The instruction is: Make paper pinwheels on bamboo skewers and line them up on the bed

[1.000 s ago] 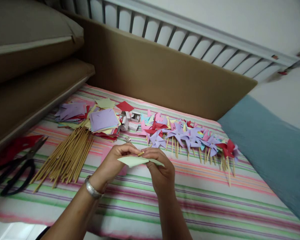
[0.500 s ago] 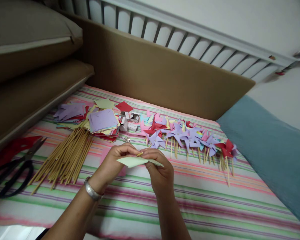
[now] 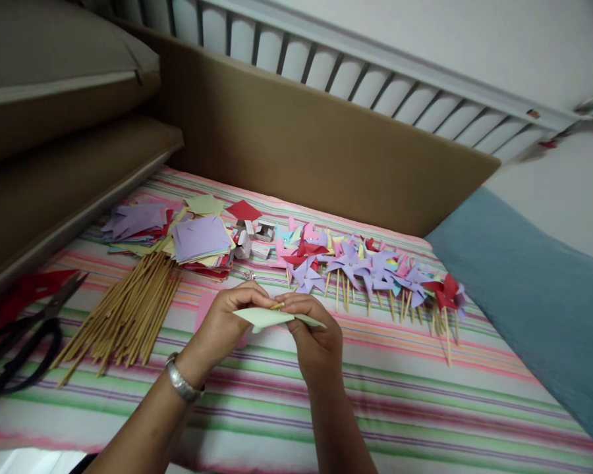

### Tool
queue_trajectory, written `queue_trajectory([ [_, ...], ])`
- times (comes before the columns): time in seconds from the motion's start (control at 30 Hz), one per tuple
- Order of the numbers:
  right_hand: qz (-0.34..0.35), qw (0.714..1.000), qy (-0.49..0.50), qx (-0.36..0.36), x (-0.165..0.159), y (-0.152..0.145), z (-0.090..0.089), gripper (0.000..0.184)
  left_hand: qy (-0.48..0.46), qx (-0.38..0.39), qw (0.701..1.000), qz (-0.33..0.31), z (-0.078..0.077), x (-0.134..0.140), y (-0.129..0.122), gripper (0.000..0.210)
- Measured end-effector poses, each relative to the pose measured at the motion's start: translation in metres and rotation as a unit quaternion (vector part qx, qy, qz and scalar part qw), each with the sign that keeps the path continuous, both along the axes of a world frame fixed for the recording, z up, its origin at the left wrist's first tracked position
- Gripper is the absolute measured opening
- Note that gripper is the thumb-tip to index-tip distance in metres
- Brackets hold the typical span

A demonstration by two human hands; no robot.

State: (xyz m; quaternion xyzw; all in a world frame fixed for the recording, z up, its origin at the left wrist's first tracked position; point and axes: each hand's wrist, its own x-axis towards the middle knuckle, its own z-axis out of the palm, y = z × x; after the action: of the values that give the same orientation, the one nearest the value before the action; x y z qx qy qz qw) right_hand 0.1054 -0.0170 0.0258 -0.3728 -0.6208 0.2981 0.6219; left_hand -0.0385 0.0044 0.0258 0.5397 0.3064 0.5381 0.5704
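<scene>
Pale green paper, seen nearly edge-on with curled flaps, is held between my two hands above the striped cloth. Fingers of my left hand are closed at its left part. My right hand pinches the paper from the right, thumb below. The tip of a thin wooden stick pokes out between the fingertips; the rest of it is hidden. A pink sheet lies partly behind my left hand. Just beyond sit small metal pins, too small to make out clearly.
Left of my hands lie a bundle of wooden sticks, black-handled scissors and stacks of cut paper. Small white boxes stand behind. Several finished paper pinwheels lie to the right. A brown board stands along the back.
The green paper's lower edge now bulges down as a curled flap near my left fingers. Both hands keep almost the same place; the view has shifted slightly.
</scene>
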Motion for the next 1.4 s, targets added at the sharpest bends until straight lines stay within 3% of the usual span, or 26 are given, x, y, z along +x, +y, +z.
queue_trajectory([
  [0.53,0.005,1.0,-0.015,-0.026,-0.0006,-0.0014,0.0043,0.014,0.046,-0.002,0.999,0.021,-0.0015,0.0007,0.0004,0.009],
  [1.1,-0.004,0.999,-0.017,-0.029,-0.0005,-0.0015,-0.0011,0.017,0.012,-0.057,0.998,0.016,0.0024,0.0034,-0.0006,0.006],
  [1.4,0.004,0.999,-0.015,-0.035,0.0008,-0.0024,0.001,0.017,0.02,-0.04,0.999,0.017,-0.0027,0.0035,-0.0009,0.01],
])
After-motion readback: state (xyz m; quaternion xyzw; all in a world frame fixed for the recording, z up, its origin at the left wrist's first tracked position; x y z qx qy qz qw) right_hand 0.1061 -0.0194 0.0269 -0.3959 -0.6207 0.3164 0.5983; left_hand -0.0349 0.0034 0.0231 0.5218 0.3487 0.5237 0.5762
